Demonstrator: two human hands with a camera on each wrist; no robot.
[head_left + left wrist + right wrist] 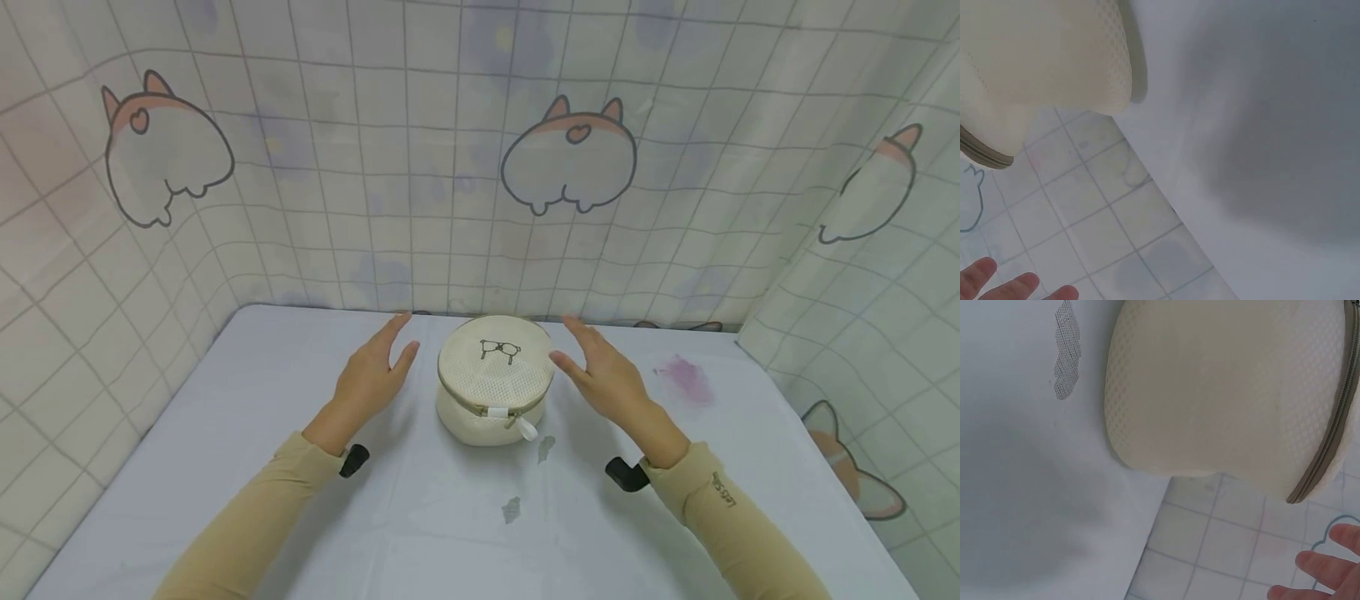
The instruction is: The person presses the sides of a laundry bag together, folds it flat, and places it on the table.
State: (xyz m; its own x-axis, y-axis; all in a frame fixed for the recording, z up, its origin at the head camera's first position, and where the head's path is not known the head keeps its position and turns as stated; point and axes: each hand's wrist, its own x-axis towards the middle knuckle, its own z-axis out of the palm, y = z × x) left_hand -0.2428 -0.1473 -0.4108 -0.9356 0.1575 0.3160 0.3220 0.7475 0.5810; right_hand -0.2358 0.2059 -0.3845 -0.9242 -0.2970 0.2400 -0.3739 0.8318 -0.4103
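Observation:
A round cream mesh laundry bag [495,375] with a zip round its lid stands on the white table. A drawing of glasses marks its top, and a white pull tab [527,429] hangs at the front. My left hand [372,373] is held to the left of the bag, fingers extended and thumb apart, not touching it. On the other side, my right hand [603,372] is spread likewise, its thumb close to the bag's edge. Both wrist views show the bag's side and brown zip [1329,425], with fingertips [1015,286] apart from it.
The table [420,533] is covered in white cloth with a pink stain [686,379] at the right and small grey patches [512,510] in front of the bag. A checked curtain [450,167] with animal drawings surrounds the table at the back and sides.

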